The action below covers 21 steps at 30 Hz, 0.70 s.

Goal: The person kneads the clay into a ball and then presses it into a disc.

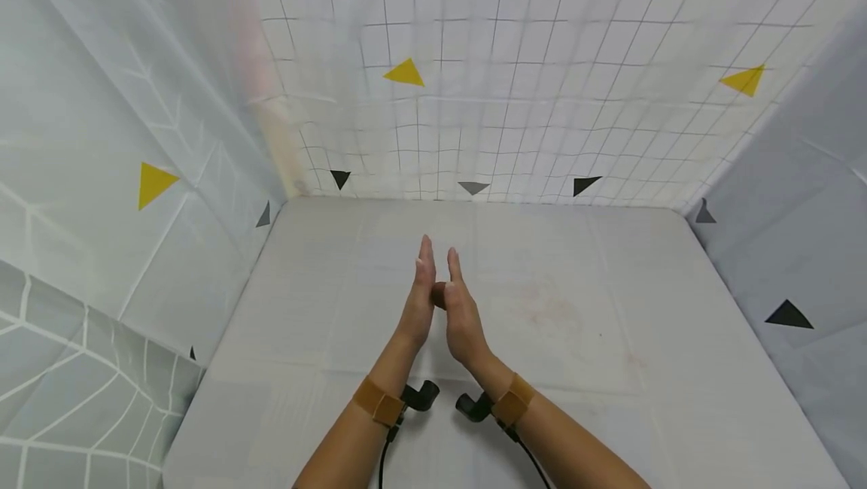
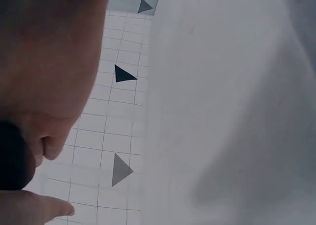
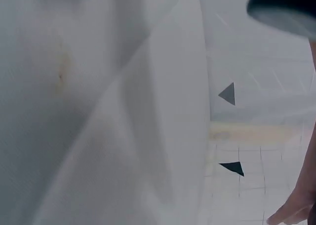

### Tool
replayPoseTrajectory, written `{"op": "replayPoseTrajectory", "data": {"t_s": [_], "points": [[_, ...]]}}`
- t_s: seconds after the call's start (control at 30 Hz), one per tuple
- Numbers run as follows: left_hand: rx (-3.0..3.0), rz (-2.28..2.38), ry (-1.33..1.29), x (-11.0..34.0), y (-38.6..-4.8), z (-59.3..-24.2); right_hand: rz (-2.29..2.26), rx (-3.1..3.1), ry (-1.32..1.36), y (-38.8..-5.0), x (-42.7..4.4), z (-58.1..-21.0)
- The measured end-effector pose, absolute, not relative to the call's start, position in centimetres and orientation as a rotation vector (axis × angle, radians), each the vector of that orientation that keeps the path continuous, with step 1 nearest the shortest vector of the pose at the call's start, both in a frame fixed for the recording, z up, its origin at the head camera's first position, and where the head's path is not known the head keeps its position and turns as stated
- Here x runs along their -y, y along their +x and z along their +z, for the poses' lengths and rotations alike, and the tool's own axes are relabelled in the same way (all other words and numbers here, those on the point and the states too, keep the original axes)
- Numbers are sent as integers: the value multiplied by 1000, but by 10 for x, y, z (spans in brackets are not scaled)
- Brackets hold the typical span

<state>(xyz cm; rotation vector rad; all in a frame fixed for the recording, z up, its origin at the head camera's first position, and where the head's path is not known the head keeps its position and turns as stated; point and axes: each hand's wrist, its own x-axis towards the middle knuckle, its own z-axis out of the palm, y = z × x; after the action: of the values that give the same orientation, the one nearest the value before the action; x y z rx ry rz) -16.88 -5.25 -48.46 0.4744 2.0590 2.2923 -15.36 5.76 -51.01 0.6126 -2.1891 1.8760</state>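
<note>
Head | 1 left hand [image 1: 418,299], 1 right hand [image 1: 464,323], both straight-fingered | 1 brown lump [image 1: 439,295] between palms

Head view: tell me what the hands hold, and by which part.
A brown lump, held by its opposite sides between the left hand and the right hand; part of it is hidden.

tan wristbands [image 1: 378,402] carry black cameras [image 1: 425,396] and thin cables [image 1: 382,463].

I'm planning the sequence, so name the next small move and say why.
Probably slide the right hand gently along the left hand, since the palms face each other with a small brown lump between them.
</note>
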Motion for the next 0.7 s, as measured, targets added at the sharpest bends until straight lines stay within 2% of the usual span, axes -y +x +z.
{"op": "replayPoseTrajectory", "data": {"t_s": [0.33, 0.7], "points": [[-2088, 2264, 382, 54, -171, -488, 1808, 2172, 691, -138, -47, -511], [-2022, 2175, 520, 57, -168, -487, 1820, 2172, 606, -154, -57, -506]]}}
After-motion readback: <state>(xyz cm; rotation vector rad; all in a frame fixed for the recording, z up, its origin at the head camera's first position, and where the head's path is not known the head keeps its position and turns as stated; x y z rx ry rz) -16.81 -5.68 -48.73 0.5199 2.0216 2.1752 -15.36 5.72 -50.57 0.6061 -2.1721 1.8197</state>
